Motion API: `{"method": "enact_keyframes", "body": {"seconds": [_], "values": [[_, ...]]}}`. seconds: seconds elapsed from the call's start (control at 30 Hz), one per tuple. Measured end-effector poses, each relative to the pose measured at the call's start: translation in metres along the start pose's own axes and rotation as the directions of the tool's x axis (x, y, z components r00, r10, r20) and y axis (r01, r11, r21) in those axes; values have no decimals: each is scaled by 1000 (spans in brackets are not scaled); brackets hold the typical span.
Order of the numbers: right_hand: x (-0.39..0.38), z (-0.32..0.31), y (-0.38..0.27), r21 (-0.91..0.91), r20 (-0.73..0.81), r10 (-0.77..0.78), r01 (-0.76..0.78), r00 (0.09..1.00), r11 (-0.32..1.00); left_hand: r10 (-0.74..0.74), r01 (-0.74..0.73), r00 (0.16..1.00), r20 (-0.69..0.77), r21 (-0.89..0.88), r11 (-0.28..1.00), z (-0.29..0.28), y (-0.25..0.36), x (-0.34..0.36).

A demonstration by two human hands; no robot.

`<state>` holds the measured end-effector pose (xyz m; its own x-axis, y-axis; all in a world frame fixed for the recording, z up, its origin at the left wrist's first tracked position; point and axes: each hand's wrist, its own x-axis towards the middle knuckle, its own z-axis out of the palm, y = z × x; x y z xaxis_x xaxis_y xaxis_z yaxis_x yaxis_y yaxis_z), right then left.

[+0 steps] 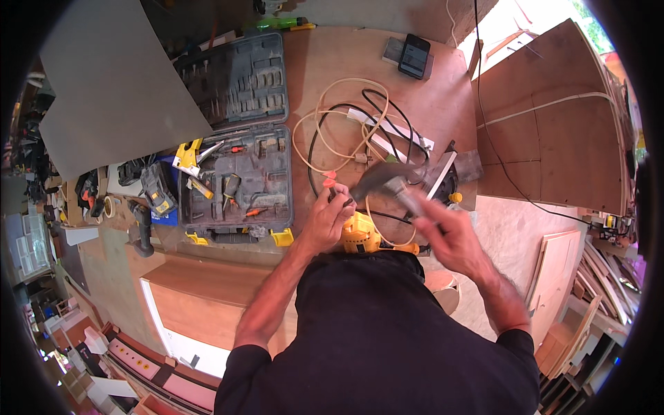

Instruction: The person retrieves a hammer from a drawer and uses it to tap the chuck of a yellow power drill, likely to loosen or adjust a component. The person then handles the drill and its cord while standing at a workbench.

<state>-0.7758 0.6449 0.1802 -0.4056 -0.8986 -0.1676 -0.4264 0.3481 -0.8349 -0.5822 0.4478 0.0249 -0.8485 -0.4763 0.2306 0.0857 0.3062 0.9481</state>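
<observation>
At centre, left hand [330,220] pinches a red-topped piece [330,182]; right hand [453,234] grips a blurred hammer-like tool [407,196] (best aimed carefully).

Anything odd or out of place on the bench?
No clear spill or damage. The pale cord and black cord lie tangled together, not neatly coiled. In the open tool case, a black-and-yellow screwdriver lies loose across moulded recesses. The hammer-like tool in the right hand is too blurred to judge.
</observation>
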Motion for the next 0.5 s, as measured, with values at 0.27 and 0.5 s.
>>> {"method": "enact_keyframes", "body": {"seconds": [0.27,0.5], "values": [[7,0,8,249,-137,205,-167,969,954,-43,48,997,61,-76,996,-2,-2,4],[45,67,56,460,53,391,-370,919,807,-131,25,976,-171,-514,857,17,-6,-6]]}}
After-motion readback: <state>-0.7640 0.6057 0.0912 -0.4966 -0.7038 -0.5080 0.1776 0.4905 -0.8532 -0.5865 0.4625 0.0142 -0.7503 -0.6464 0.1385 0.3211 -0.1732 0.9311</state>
